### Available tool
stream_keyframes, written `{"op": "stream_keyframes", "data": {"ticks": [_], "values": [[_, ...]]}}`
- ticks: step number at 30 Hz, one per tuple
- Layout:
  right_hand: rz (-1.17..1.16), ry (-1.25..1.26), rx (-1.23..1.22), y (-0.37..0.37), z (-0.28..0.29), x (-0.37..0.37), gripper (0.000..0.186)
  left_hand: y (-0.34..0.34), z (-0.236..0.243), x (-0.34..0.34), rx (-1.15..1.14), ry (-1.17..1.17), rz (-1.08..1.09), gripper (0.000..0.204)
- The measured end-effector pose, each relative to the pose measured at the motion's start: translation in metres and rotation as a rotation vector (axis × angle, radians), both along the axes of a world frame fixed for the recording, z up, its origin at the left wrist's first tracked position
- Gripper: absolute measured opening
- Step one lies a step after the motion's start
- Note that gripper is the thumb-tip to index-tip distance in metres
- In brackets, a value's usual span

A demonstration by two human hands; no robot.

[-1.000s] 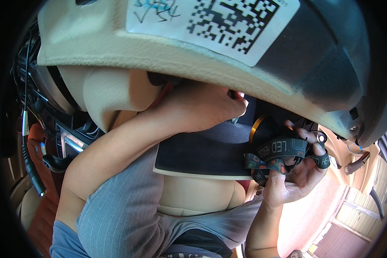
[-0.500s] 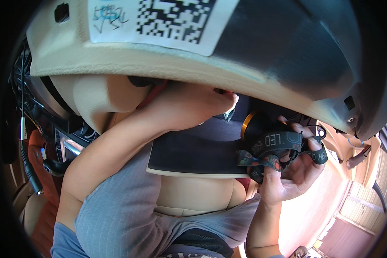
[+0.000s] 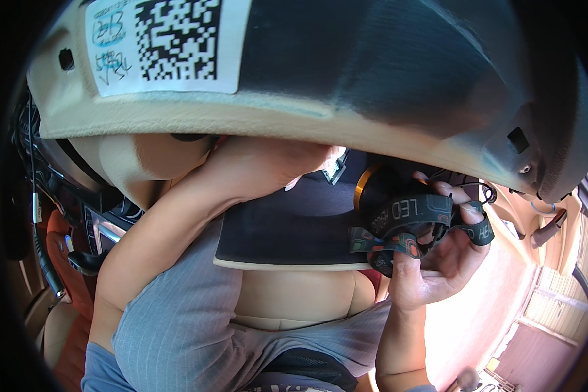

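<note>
My right hand (image 3: pixel 438 268) grips a black headlamp (image 3: pixel 408 212), its patterned elastic strap bunched between thumb and fingers. The lamp's round head with a gold ring faces the space beneath the large beige and dark trim piece (image 3: pixel 294 59). Reaching in from the left, my left hand (image 3: pixel 284 163) is closed at the lower edge of that trim piece, which hides part of its fingers. By its fingertips shows a small, shiny, clear-looking piece (image 3: pixel 335 171); what the fingers hold cannot be made out. Below both hands lies a dark flat panel (image 3: pixel 287 238) with a pale edge.
A white label (image 3: pixel 170 42) with a square code is stuck on the trim piece. At the left hang a black cable (image 3: pixel 42 255) and loose wires. My legs (image 3: pixel 170 313) and a beige seat (image 3: pixel 300 294) are below. The open door side (image 3: pixel 542 228) is at right.
The view has shifted, so the trim piece and label sit further left and lower. My left hand appears slightly further left, more of it under the edge. My right hand keeps hold of the headlamp.
</note>
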State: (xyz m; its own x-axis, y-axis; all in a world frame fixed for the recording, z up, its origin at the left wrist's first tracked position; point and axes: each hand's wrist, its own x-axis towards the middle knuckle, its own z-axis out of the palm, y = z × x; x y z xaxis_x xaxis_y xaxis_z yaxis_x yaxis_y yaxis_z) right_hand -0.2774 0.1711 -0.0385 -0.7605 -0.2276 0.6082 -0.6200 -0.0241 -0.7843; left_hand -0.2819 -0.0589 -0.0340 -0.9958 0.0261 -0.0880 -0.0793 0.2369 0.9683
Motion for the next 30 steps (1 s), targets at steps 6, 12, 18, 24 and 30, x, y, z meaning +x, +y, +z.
{"op": "stream_keyframes", "data": {"ticks": [6,12,18,24,30], "values": [[-0.001,0.009,0.017,0.001,0.001,-0.001,0.061,0.002,-0.004,0.000,0.187,-0.005,0.039,0.016],[0.003,0.001,-0.016,0.000,-0.001,-0.001,0.062,-0.002,-0.010,-0.001,0.165,0.074,-0.016,0.013],[-0.001,-0.005,0.000,0.003,-0.001,0.000,0.064,-0.005,-0.014,-0.001,0.194,0.016,-0.058,0.015],[-0.066,-0.011,0.015,0.006,-0.001,0.000,0.061,-0.002,-0.012,-0.001,0.205,-0.041,-0.044,0.013],[-0.153,-0.099,-0.038,0.004,-0.001,0.006,0.069,-0.002,-0.011,0.003,0.270,-0.137,0.031,0.013]]}}
